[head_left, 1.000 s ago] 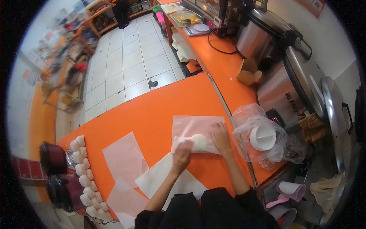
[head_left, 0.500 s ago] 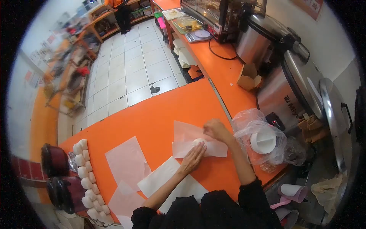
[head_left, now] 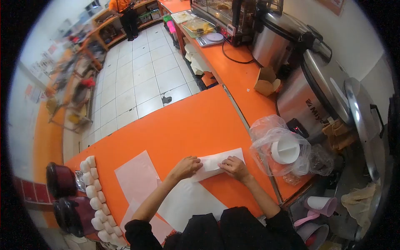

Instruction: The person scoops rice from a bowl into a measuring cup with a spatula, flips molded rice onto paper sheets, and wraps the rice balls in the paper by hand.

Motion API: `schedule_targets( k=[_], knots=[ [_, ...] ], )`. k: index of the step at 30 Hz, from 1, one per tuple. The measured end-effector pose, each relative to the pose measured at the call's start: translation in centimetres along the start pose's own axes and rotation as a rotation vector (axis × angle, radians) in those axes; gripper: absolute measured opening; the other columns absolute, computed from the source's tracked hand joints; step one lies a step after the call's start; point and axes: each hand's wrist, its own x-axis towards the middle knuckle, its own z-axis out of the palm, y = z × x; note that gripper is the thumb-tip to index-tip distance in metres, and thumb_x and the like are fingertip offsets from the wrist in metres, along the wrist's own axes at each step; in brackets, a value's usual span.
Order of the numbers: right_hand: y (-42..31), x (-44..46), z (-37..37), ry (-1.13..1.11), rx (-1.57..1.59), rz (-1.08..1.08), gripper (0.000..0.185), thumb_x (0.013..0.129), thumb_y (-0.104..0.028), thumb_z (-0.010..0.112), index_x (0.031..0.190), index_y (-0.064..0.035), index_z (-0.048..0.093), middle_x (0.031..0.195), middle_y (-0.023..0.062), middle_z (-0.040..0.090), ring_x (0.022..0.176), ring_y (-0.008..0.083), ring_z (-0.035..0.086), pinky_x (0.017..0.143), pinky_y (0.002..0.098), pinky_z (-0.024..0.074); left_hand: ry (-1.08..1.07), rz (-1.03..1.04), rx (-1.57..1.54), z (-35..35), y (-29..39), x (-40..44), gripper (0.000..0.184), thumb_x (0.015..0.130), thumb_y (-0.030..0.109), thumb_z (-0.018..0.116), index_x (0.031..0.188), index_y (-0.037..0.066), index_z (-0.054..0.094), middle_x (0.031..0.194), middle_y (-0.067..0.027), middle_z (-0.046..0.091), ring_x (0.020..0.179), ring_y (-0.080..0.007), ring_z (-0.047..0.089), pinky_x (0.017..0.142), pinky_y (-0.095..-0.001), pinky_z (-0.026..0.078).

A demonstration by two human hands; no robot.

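A whitish sheet of wrapping paper (head_left: 233, 155) lies on the orange table, folded over a pale bundle (head_left: 213, 161) at its middle. My left hand (head_left: 187, 168) pinches the left end of the fold with curled fingers. At the other end, the bent fingers of my right hand (head_left: 235, 167) grip the same paper. What lies inside the bundle is covered. Below my left wrist, a stack of white sheets (head_left: 189, 204) rests near my body. Two pinkish sheets overlap to the left, the upper one (head_left: 137, 173) partly loose.
Small white wrapped bundles (head_left: 96, 203) line the table's left side, beside dark red containers (head_left: 75, 214). On the right are a plastic bag with a white lid (head_left: 286, 151), a large steel cooker (head_left: 304, 100) and a cardboard box (head_left: 266, 81). A person (head_left: 125, 16) stands far back.
The paper's far flap has come down over the white item, hiding it. My left hand has moved up and left to the fold's end; my right hand has come down onto the paper.
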Motion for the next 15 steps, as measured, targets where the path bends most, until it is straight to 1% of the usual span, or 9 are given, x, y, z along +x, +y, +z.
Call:
schedule_targets(
  k=[1,4,5,7,8,11,14,15],
  knots=[
    [0.0,0.0,-0.1,0.007,0.021,-0.007,0.009,0.072,-0.009,0.064,0.08,-0.0065,0.06,0.074,0.0043,0.055,0.069,0.0205,0.054,0.061,0.0332,0.045,-0.11,-0.028,-0.12,-1.3,0.4,-0.2,0.01,0.077,0.014,0.06,0.082,0.006,0.056,0.078,-0.008,0.055,0.083,-0.0255,0.054,0.074,-0.036,0.046],
    [0.2,-0.2,-0.5,-0.011,0.063,-0.004,0.012,0.072,-0.009,0.064,0.083,-0.0061,0.061,0.076,0.0051,0.056,0.072,0.0214,0.055,0.062,0.0337,0.0456,0.188,-0.113,-0.368,-2.3,1.4,0.6,0.017,0.084,0.019,0.057,0.093,0.005,0.058,0.082,-0.0116,0.059,0.082,-0.0297,0.056,0.073,-0.0388,0.046],
    [0.4,-0.1,-0.6,-0.023,0.074,-0.003,0.013,0.072,-0.009,0.064,0.084,-0.006,0.061,0.077,0.0054,0.056,0.073,0.0217,0.055,0.063,0.0338,0.0458,0.267,-0.153,-0.362,-1.2,1.5,1.5,0.02,0.084,0.02,0.057,0.097,0.005,0.058,0.086,-0.0124,0.059,0.083,-0.0308,0.057,0.073,-0.0396,0.047],
    [0.6,0.4,-1.2,-0.14,0.113,0.022,0.014,0.072,-0.009,0.064,0.086,-0.0059,0.061,0.082,0.0056,0.058,0.076,0.0228,0.056,0.066,0.0345,0.0459,0.434,-0.236,-0.346,1.6,1.6,3.8,0.026,0.084,0.021,0.058,0.106,0.006,0.058,0.093,-0.0141,0.061,0.085,-0.033,0.058,0.074,-0.0412,0.047],
    [0.8,0.7,-1.6,-0.2,0.129,0.034,0.015,0.073,-0.009,0.064,0.087,-0.0059,0.061,0.084,0.0057,0.058,0.078,0.0234,0.056,0.067,0.0349,0.046,0.332,-0.243,-0.305,2.1,1.8,3.9,0.035,0.084,0.02,0.058,0.116,0.007,0.055,0.1,-0.0144,0.061,0.089,-0.0336,0.059,0.074,-0.0402,0.048],
    [2.2,1.4,-1.0,-0.284,0.224,0.234,0.016,0.071,-0.009,0.063,0.086,-0.0061,0.06,0.088,0.0068,0.058,0.081,0.0258,0.055,0.07,0.0361,0.0449,0.385,-0.25,-0.268,4.9,1.7,3.8,0.031,0.08,0.026,0.061,0.103,0.005,0.06,0.099,-0.013,0.063,0.088,-0.031,0.06,0.074,-0.0395,0.048],
    [3.3,3.5,-1.1,-0.149,-0.039,0.031,0.011,0.071,-0.008,0.061,0.081,-0.0053,0.058,0.085,0.0095,0.057,0.08,0.0282,0.055,0.071,0.0386,0.0442,0.405,-0.278,-0.396,3.9,1.6,2.6,0.032,0.075,0.024,0.067,0.101,0.006,0.061,0.095,-0.0124,0.064,0.083,-0.0305,0.061,0.07,-0.0395,0.049],
    [4.1,3.7,-0.8,-0.215,-0.006,-0.003,0.011,0.07,-0.008,0.061,0.081,-0.0053,0.058,0.084,0.0099,0.056,0.08,0.0286,0.055,0.072,0.0393,0.0442,0.381,-0.287,-0.426,3.8,1.2,2.0,0.032,0.074,0.023,0.068,0.099,0.006,0.062,0.092,-0.0121,0.064,0.082,-0.0303,0.061,0.068,-0.0393,0.049]
  ],
)
